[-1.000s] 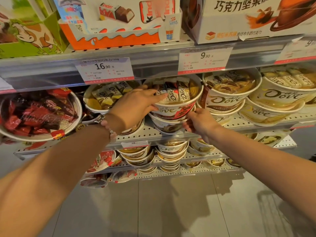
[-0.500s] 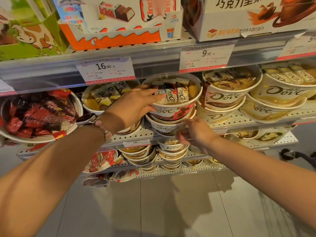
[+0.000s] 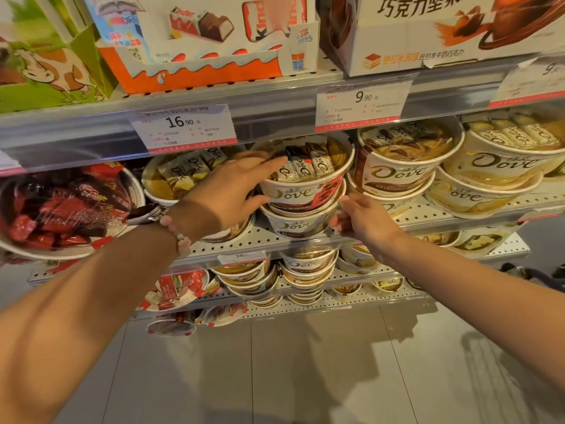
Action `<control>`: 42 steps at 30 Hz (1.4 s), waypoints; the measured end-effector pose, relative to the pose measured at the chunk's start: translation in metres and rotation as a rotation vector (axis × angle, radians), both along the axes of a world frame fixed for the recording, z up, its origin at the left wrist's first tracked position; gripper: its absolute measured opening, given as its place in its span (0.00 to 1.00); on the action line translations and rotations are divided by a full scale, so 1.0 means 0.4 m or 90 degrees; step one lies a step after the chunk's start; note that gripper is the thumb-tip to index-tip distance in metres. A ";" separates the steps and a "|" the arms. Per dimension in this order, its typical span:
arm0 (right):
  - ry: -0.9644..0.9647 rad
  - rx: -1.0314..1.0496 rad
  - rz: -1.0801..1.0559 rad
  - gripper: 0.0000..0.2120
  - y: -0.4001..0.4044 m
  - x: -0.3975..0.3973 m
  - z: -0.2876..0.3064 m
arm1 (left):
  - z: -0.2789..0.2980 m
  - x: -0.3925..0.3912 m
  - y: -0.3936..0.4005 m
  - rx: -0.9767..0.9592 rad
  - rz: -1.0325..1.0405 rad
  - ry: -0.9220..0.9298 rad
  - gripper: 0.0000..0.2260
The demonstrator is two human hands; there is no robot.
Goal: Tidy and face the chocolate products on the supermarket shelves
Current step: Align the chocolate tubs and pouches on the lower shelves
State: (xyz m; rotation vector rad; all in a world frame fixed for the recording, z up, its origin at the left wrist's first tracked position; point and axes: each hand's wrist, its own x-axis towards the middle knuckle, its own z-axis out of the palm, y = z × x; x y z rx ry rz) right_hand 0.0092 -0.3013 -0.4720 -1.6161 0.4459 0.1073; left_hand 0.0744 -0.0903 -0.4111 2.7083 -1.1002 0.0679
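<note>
Two white Dove chocolate bowls are stacked at the middle of the perforated shelf [image 3: 428, 214]. My left hand [image 3: 226, 191] holds the upper bowl [image 3: 308, 179] from the left, fingers over its clear lid and thumb on its side wall. My right hand [image 3: 363, 218] grips the right side of the lower bowl [image 3: 296, 223], fingertips at the seam between the two bowls. More Dove bowls [image 3: 397, 169] are stacked to the right, and another Dove bowl [image 3: 180, 175] sits behind my left hand.
A large clear bowl of red-wrapped chocolates [image 3: 61, 209] fills the left of the shelf. Kinder boxes [image 3: 208, 41] and a white carton [image 3: 428, 32] stand on the shelf above, fronted by price tags [image 3: 183, 127]. Lower shelves hold more bowls [image 3: 305, 270]. Grey floor tiles lie below.
My right hand has moved up from below the stack to the right side of the lower bowl. My left hand has stayed on the upper bowl.
</note>
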 end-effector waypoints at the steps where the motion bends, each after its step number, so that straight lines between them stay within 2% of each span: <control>1: -0.037 -0.071 -0.009 0.08 -0.007 -0.020 0.004 | 0.005 -0.007 0.011 0.007 0.033 -0.013 0.29; 3: -0.176 -0.233 -0.023 0.04 -0.024 -0.062 0.025 | 0.016 -0.024 0.043 0.012 0.130 -0.042 0.28; 5: -0.328 -0.341 0.019 0.02 -0.034 -0.086 0.066 | 0.019 -0.039 0.080 0.014 0.208 -0.073 0.26; 8: -0.491 -0.634 0.102 0.14 -0.042 -0.059 0.118 | 0.022 -0.050 0.122 0.019 0.280 -0.069 0.28; 10: -0.526 -0.797 0.187 0.24 -0.039 -0.023 0.140 | 0.020 -0.045 0.146 0.009 0.289 -0.026 0.29; 12: -0.487 -0.874 0.268 0.28 -0.026 0.003 0.148 | 0.008 -0.033 0.168 -0.020 0.258 0.004 0.27; 14: -0.432 -0.887 0.314 0.28 -0.016 0.018 0.143 | -0.004 -0.022 0.186 -0.037 0.232 0.004 0.24; 17: -0.376 -0.846 0.331 0.22 -0.007 0.035 0.132 | -0.011 -0.018 0.205 -0.063 0.193 -0.005 0.23; 22: -0.374 -0.806 0.345 0.19 -0.006 0.040 0.127 | -0.011 -0.023 0.216 -0.087 0.170 0.023 0.23; 26: -0.347 -0.808 0.349 0.19 -0.001 0.039 0.133 | -0.015 -0.024 0.206 -0.030 0.201 -0.018 0.24; 29: -0.324 -0.856 0.329 0.21 0.009 0.028 0.141 | -0.013 -0.029 0.203 0.022 0.190 -0.035 0.25; 32: -0.358 -0.877 0.295 0.23 0.039 0.021 0.160 | -0.009 -0.044 0.213 0.008 0.172 -0.052 0.27; 36: -0.455 -0.801 0.296 0.24 0.104 0.019 0.184 | -0.006 -0.088 0.248 -0.052 0.117 -0.123 0.27; 39: -0.517 -0.760 0.320 0.21 0.161 0.026 0.189 | 0.002 -0.112 0.287 -0.041 0.128 -0.157 0.22; 42: -0.546 -0.725 0.323 0.19 0.219 0.032 0.185 | -0.006 -0.137 0.366 -0.088 0.124 -0.202 0.16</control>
